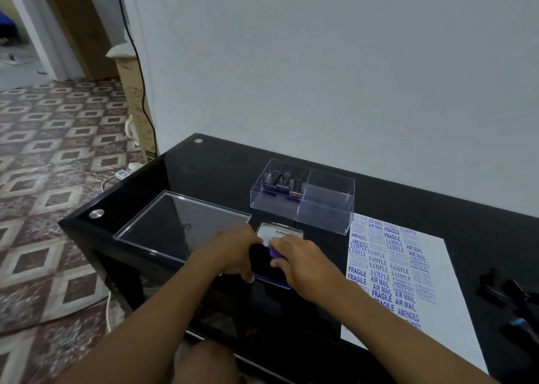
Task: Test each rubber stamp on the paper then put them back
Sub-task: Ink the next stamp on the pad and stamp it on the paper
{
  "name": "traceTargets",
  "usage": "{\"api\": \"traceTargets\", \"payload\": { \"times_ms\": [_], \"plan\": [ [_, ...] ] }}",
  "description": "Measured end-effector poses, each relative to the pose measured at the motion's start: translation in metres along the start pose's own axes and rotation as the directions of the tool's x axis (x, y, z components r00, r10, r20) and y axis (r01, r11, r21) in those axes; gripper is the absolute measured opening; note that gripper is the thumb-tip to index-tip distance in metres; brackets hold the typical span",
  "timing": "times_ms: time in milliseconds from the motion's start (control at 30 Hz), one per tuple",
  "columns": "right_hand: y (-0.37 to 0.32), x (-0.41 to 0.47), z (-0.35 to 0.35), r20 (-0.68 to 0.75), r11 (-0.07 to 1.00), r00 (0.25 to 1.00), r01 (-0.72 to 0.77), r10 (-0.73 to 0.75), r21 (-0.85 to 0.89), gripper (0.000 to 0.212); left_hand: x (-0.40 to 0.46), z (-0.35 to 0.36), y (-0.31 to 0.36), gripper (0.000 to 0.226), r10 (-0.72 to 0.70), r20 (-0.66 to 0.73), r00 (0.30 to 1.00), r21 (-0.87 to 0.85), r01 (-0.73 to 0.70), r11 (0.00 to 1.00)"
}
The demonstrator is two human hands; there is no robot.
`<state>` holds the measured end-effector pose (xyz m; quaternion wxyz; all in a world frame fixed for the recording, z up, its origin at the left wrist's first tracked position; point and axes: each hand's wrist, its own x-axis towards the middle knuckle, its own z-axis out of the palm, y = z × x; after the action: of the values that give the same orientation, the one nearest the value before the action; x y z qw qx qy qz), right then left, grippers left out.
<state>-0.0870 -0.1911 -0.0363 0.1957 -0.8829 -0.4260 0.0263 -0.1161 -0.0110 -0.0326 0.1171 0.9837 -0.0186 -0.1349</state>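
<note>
**Stamp set on black desk: both hands at the ink pad**

Where the black glass desk (204,173) meets the wall, its far edge runs rightward out of view; the left corner and near-left edge drop off to patterned floor.

- Ink pad (272,277): open, purple tray toward the person, hinged lid (280,232) standing up behind with a partly readable label. It sits between the clear flat lid (180,220) and the paper.
- Left hand (233,249): curled over the pad's left side, thumb at the near-left corner, gripping the tray.
- Right hand (300,262): fingers curled down over the tray, covering whatever they pinch; a stamp is not plainly visible under them, so its hold cannot be told.
- Clear box (329,205): two compartments, just behind the ink pad. Left compartment holds several dark stamps (281,184), upright and blurred; the contents of the right one are hard to make out.
- Paper (431,272): right of the pad, its left half crowded with blue impressions (AIR MAIL, FRAGILE, SAMPLE, AMENDED); its right half is blank.
- Loose stamps (507,293): dark shapes past the paper's right edge, cut off by the frame.
- Bare desktop lies at the far left and behind the box.
</note>
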Motion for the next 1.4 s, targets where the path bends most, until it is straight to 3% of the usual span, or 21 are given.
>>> {"api": "traceTargets", "payload": {
  "times_ms": [67, 200, 367, 433, 733, 800, 867, 967, 1133, 1300, 1400],
  "plan": [
    [0.002, 0.005, -0.001, -0.038, 1.000, 0.999, -0.005, 0.006, 0.030, 0.007, 0.001, 0.001, -0.001, 0.056, -0.002, -0.011, 1.000, -0.001, 0.002, 1.000],
    [0.008, 0.021, -0.009, -0.099, 0.998, 0.994, -0.040, 0.045, 0.053, 0.015, 0.001, 0.001, -0.001, 0.054, -0.023, -0.017, 1.000, 0.023, 0.024, 0.999],
    [0.001, 0.000, 0.008, -0.157, 0.999, 0.987, 0.024, -0.016, 0.047, 0.006, 0.004, 0.002, -0.002, 0.063, -0.028, -0.020, 0.999, 0.046, 0.029, 0.999],
    [-0.004, -0.008, 0.016, -0.165, 0.999, 0.986, 0.033, -0.028, 0.025, 0.012, 0.005, 0.004, -0.002, 0.063, -0.026, -0.025, 0.999, 0.029, 0.026, 0.999],
    [-0.005, 0.003, -0.001, -0.108, 0.980, 0.985, -0.118, 0.136, 0.158, 0.001, 0.001, 0.004, 0.005, 0.056, -0.075, -0.011, 0.997, 0.052, 0.075, 0.996],
    [-0.008, -0.006, -0.005, -0.133, 0.976, 0.980, -0.127, 0.151, 0.176, 0.007, 0.000, 0.003, 0.007, 0.063, -0.086, 0.007, 0.996, 0.086, 0.085, 0.993],
    [-0.006, -0.021, -0.015, -0.170, 0.971, 0.969, -0.145, 0.178, 0.189, 0.016, -0.001, 0.003, 0.013, 0.086, -0.090, 0.017, 0.996, 0.121, 0.087, 0.989],
    [0.005, -0.048, -0.034, -0.236, 0.974, 0.952, -0.160, 0.195, 0.163, 0.019, 0.001, 0.003, 0.032, 0.103, -0.037, -0.026, 0.999, 0.081, 0.039, 0.996],
    [0.041, -0.107, -0.065, -0.287, 0.943, 0.900, -0.292, 0.328, 0.162, 0.027, 0.011, 0.010, 0.102, 0.097, 0.142, -0.089, 0.986, 0.047, -0.138, 0.989],
    [0.082, -0.161, -0.093, -0.278, 0.889, 0.844, -0.437, 0.459, 0.138, 0.035, 0.025, 0.030, 0.160, 0.088, 0.245, -0.006, 0.970, -0.036, -0.245, 0.969],
    [0.101, -0.186, -0.102, -0.254, 0.868, 0.832, -0.486, 0.494, 0.098, 0.034, 0.032, 0.043, 0.185, 0.090, 0.256, 0.084, 0.963, 0.023, -0.259, 0.966]
  ]
}}
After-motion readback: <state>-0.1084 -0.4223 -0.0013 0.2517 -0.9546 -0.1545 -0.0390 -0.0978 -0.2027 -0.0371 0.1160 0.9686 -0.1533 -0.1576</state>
